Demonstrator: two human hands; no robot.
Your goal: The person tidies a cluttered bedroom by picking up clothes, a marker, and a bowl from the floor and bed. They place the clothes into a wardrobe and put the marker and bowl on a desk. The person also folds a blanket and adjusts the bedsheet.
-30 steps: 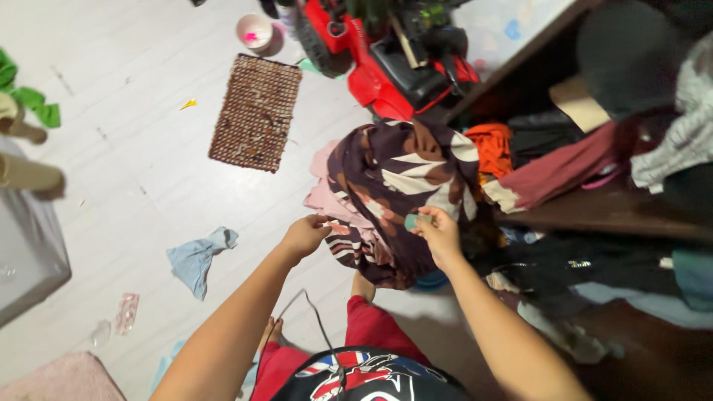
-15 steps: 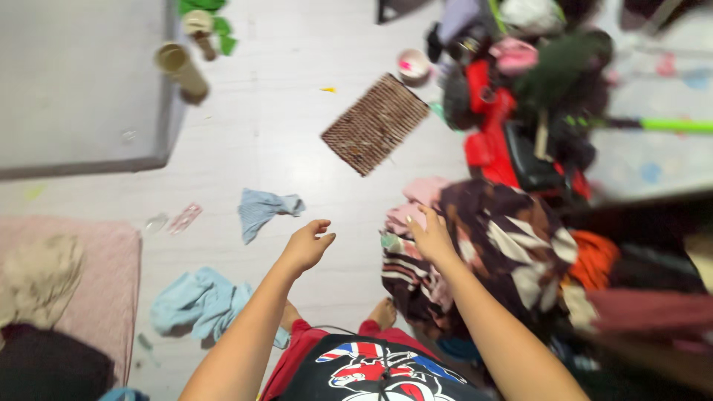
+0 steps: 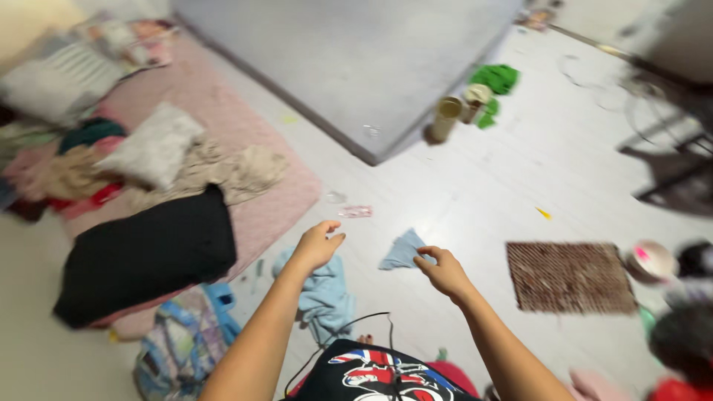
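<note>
Fingers (image 3: 332,236) of the left hand (image 3: 316,247) loosely spread, holding nothing; right hand (image 3: 444,271) half curled, thumb and forefinger close together, also empty. Head view: small light blue cloth (image 3: 402,252) lies crumpled on the white floor (image 3: 475,186), just at 10 o'clock of the right hand, not touched. Judged light, limp, non-slip; pinch any raised fold. Larger light blue cloth (image 3: 325,295) at 6 o'clock of the left hand; brown mat (image 3: 570,276) at 3 o'clock.
</note>
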